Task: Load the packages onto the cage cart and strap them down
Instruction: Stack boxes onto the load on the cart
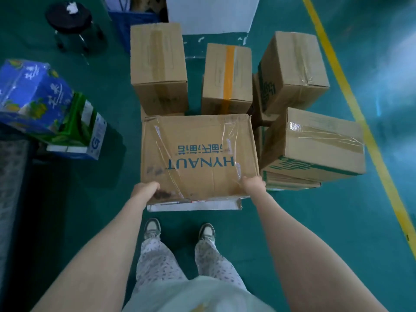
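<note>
Early in the load, by our read. Clock positions are taken from the HYNAUT box (pixel 198 154), which sits dead centre, just ahead of our feet. We have both hands on its near edge. The left hand (pixel 146 189) is at 7 o'clock with fingers curled over the corner. The right hand (pixel 253 182) is at 5 o'clock gripping the other corner, fingertips hidden past the edge. A white sheet (pixel 193 207) pokes out from under the box at 6 o'clock. None of the brown packages looks loaded: tall box (pixel 157 64) at 11, orange-taped box (pixel 227 79) at 12, tilted box (pixel 292 73) at 1. The green-printed box (pixel 315 145) at 3 sits on flattened cartons (pixel 290 182). All of them are down on the green floor (pixel 94 199). At 9 to 10 a blue carton (pixel 31 95) leans over a green carton (pixel 78 131), next to a dark grey surface (pixel 13 176) at the frame edge. That surface is possibly the cart deck, but too little of it shows for us to say. No cage walls or straps are in view. Done: at most a two-handed grasp on the first package. Left: lift and carry this one, then at least the other four, then all the strapping. The stool (pixel 69 21), far out at 11, and the yellow line (pixel 351 100) at 2 to 4 play no part.
</note>
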Tool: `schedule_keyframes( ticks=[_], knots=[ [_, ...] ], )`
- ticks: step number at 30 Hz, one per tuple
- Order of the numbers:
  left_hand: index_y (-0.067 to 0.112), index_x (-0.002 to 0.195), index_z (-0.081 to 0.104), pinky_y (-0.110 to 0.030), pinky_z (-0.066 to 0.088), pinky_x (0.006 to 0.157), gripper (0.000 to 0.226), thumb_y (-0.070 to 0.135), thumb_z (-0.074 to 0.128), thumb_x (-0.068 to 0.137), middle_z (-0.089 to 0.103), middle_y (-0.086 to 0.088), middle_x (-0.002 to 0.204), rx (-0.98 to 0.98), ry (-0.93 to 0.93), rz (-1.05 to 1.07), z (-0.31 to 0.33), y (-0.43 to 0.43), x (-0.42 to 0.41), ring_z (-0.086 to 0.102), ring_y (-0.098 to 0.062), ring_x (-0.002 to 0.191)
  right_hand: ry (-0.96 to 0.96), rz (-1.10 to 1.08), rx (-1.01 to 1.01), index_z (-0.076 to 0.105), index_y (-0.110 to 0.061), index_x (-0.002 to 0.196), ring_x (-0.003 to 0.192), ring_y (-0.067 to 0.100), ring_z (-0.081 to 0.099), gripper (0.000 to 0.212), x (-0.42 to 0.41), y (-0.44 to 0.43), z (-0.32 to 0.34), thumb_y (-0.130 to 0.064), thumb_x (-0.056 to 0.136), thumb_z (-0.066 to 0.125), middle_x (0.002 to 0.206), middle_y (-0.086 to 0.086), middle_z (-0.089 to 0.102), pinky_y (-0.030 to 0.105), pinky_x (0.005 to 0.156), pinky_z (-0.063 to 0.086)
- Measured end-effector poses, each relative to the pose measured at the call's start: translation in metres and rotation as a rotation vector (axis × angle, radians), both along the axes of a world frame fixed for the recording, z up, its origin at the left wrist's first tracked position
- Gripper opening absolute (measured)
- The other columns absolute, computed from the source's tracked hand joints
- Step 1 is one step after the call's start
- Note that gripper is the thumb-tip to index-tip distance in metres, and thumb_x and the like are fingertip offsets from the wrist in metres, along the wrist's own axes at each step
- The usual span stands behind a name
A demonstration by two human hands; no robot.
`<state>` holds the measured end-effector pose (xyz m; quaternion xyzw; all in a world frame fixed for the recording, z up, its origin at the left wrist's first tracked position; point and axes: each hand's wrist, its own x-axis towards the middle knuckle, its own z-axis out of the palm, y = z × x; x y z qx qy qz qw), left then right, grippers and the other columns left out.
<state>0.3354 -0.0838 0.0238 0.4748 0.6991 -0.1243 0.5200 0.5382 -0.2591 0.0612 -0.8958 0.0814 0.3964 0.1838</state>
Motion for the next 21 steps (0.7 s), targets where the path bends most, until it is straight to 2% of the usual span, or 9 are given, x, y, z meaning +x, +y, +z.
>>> schedule_keyframes(
  ticks=[3, 6, 9, 14, 16, 19, 21],
  knots=[
    [0.006, 0.125, 0.054, -0.037, 0.039, 0.083, 0.052, 0.028, 0.059, 0.079, 0.054, -0.015, 0.129, -0.019, -0.057, 0.109, 0.001, -0.001, -0.005, 0.053, -0.032, 0.113, 0.003, 0.045, 0.008, 0.019, 0.002, 0.146, 0.13, 0.037, 0.035, 0.07, 0.005, -0.007, -0.001, -0.034, 0.093, 0.048, 0.148, 0.018, 0.023, 0.04, 0.107, 0.033],
    [0.006, 0.125, 0.054, -0.038, 0.039, 0.086, 0.052, 0.031, 0.058, 0.08, 0.054, -0.013, 0.128, 0.022, -0.117, 0.219, 0.006, -0.004, -0.009, 0.052, -0.032, 0.113, -0.06, 0.033, -0.002, 0.031, 0.002, 0.142, 0.129, 0.036, 0.034, 0.066, 0.014, -0.008, 0.003, -0.033, 0.089, 0.049, 0.145, 0.02, 0.026, 0.039, 0.104, 0.033],
    [0.004, 0.116, 0.058, -0.033, 0.038, 0.075, 0.045, 0.03, 0.058, 0.079, 0.059, -0.014, 0.113, 0.14, -0.164, 0.25, 0.018, -0.002, -0.01, 0.054, -0.029, 0.095, -0.144, -0.002, -0.012, 0.043, 0.003, 0.134, 0.131, 0.036, 0.028, 0.056, 0.019, 0.006, 0.017, -0.028, 0.088, 0.049, 0.144, 0.023, 0.026, 0.038, 0.105, 0.029],
    [0.007, 0.114, 0.058, -0.028, 0.038, 0.062, 0.043, 0.032, 0.059, 0.079, 0.062, -0.011, 0.11, 0.298, -0.198, 0.255, 0.049, 0.013, -0.017, 0.055, -0.025, 0.09, -0.272, 0.016, -0.007, 0.049, 0.004, 0.127, 0.125, 0.034, 0.03, 0.045, 0.019, 0.045, 0.047, -0.025, 0.092, 0.048, 0.14, 0.019, 0.027, 0.039, 0.104, 0.032],
    [0.012, 0.114, 0.055, -0.03, 0.041, 0.069, 0.041, 0.033, 0.059, 0.08, 0.059, -0.007, 0.111, 0.363, -0.202, 0.241, 0.062, 0.019, -0.018, 0.054, -0.023, 0.092, -0.346, 0.051, 0.004, 0.047, 0.001, 0.128, 0.123, 0.034, 0.033, 0.044, 0.016, 0.063, 0.061, -0.024, 0.092, 0.051, 0.138, 0.018, 0.029, 0.04, 0.103, 0.033],
    [0.021, 0.112, 0.052, -0.036, 0.043, 0.088, 0.035, 0.034, 0.059, 0.081, 0.042, -0.008, 0.124, 0.437, -0.179, 0.302, 0.081, 0.03, -0.021, 0.05, -0.029, 0.107, -0.441, 0.118, 0.09, 0.041, -0.003, 0.132, 0.121, 0.037, 0.037, 0.046, 0.009, 0.092, 0.085, -0.019, 0.09, 0.054, 0.139, 0.019, 0.028, 0.042, 0.103, 0.032],
    [0.021, 0.116, 0.051, -0.037, 0.04, 0.09, 0.036, 0.033, 0.059, 0.083, 0.035, -0.011, 0.128, 0.488, -0.164, 0.401, 0.095, 0.04, -0.031, 0.045, -0.032, 0.114, -0.491, 0.183, 0.197, 0.041, -0.003, 0.131, 0.118, 0.038, 0.041, 0.045, 0.002, 0.116, 0.104, -0.017, 0.09, 0.054, 0.139, 0.019, 0.028, 0.043, 0.103, 0.033]
  ],
)
